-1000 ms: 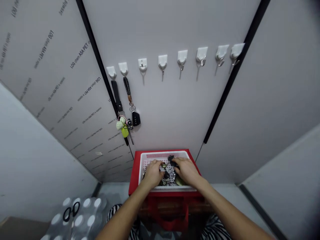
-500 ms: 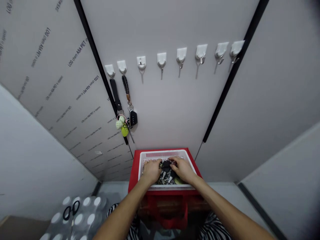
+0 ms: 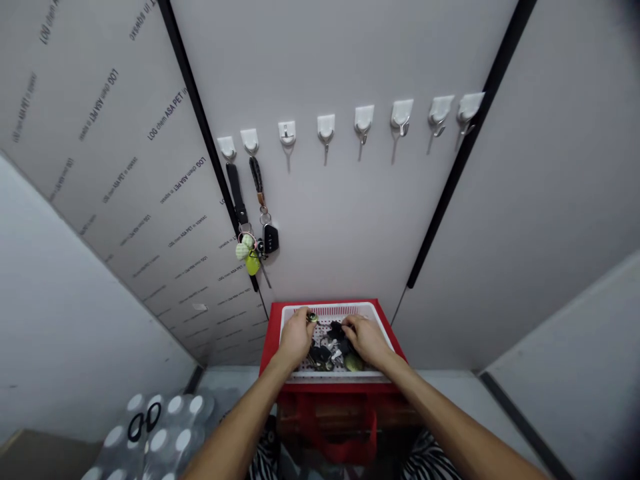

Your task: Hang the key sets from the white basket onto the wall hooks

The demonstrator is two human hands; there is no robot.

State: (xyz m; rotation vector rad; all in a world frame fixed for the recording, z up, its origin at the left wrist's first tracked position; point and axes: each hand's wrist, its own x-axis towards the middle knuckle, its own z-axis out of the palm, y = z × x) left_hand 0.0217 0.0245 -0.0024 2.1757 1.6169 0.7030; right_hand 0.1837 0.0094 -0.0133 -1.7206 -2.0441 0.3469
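A white plastic basket (image 3: 373,313) holds a jumble of keys (image 3: 327,350), dark pieces and a yellow-green item (image 3: 354,362). Over its back left part, my left hand (image 3: 296,339) is closed on a small round gold-and-black trinket (image 3: 312,318), whose exact kind I cannot make out. My right hand (image 3: 369,341) pinches a black piece (image 3: 335,330) at the basket's middle right; its kind is unclear. Ahead on the wall hang a black strap (image 3: 237,193) with green charms (image 3: 249,253) and a braided strap (image 3: 257,175) with a black car key (image 3: 271,238).
Several white adhesive hooks (image 3: 326,125) run in a row along the grey wall. Under the basket is a red box or bag (image 3: 269,353) with a red handle (image 3: 371,437). Wrapped bottles (image 3: 160,440) with a black carrying loop (image 3: 144,421) stand at lower left.
My left hand has lifted and moved slightly back, bringing up the round trinket. The black piece at my right hand has shifted, and the pile has spread. The view has tilted slightly.
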